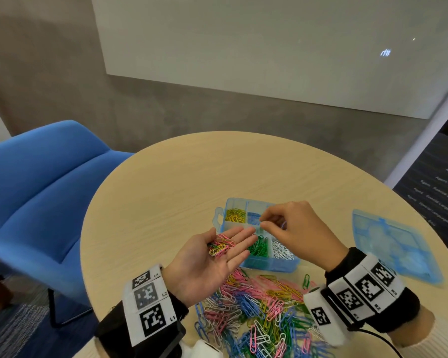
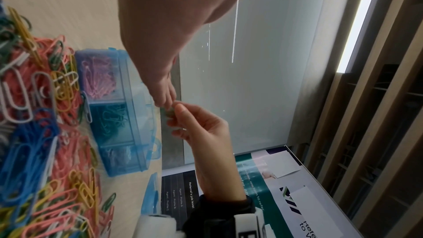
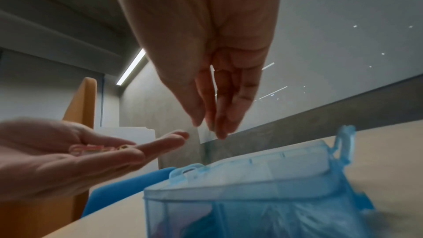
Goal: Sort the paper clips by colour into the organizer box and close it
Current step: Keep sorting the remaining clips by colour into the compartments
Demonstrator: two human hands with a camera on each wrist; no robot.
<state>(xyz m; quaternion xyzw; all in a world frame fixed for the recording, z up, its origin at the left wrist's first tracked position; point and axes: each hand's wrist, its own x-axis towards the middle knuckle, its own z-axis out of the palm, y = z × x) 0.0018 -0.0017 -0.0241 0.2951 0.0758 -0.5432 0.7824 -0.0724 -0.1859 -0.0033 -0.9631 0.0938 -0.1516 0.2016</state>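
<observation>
1. Palm up and fingers straight, our left hand [image 1: 204, 264] carries a small bunch of pink and yellow paper clips [image 1: 221, 246] on its fingers, without closing round them.
2. Our right hand [image 1: 299, 229] hovers over the organizer box [image 1: 269, 264] with thumb and fingertips [image 1: 263, 220] drawn together just beyond the left fingertips. The head view hints at a thin clip between them, but motion blur stops us telling whether anything is really pinched. The right wrist view shows those fingers [image 3: 219, 115] pointing down, nearly touching, with nothing clearly between them.
3. The translucent blue box sits open on the round wooden table [image 1: 166, 189]. Its compartments show yellow clips [image 1: 235, 215] at the far left, blue clips [image 1: 254, 217] beside them, green clips [image 1: 259, 246] in the near row and white clips [image 1: 282, 250] next to the green. The left wrist view also shows pink clips [image 2: 98, 77] in a compartment at the box's near left end.
4. The lid [image 1: 396, 245] lies apart on the table, off to the right of the box.
5. A mixed heap of unsorted clips [image 1: 259, 313] spreads on the table between the box and us, with one green clip [image 1: 306, 280] lying alone at its far edge.
6. A blue chair [image 1: 44, 192] stands to the left of the table.
</observation>
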